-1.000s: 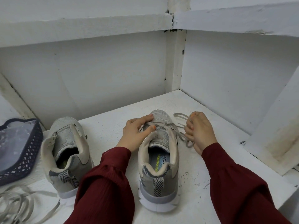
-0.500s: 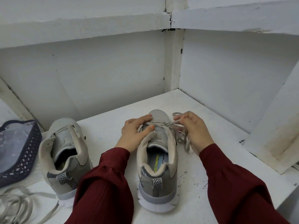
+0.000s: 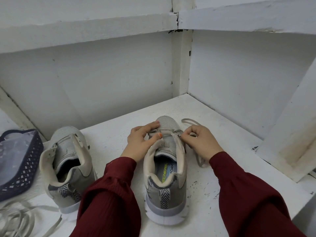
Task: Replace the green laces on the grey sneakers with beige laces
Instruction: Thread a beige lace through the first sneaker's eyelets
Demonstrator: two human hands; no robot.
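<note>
Two grey sneakers stand heel-toward-me on a white shelf. The right sneaker [image 3: 165, 177] has a beige lace [image 3: 199, 159] threaded across its lowest eyelets, with loose ends trailing on its right side. My left hand [image 3: 141, 141] holds the sneaker's left eyelet flap, thumb pressing the lace bar on the tongue. My right hand [image 3: 201, 142] pinches the beige lace at the right eyelets. The left sneaker [image 3: 67, 168] stands unlaced, apart from both hands. No green lace is in view.
A dark blue perforated basket [image 3: 25, 168] holding a plastic bag sits at the left edge. A heap of pale laces [image 3: 18, 218] lies at the lower left. White walls close in behind and to the right; the shelf edge drops off at the right.
My right hand moved left and up, from beside the sneaker to its right eyelets, drawing the lace with it. My left hand kept its hold on the sneaker.
</note>
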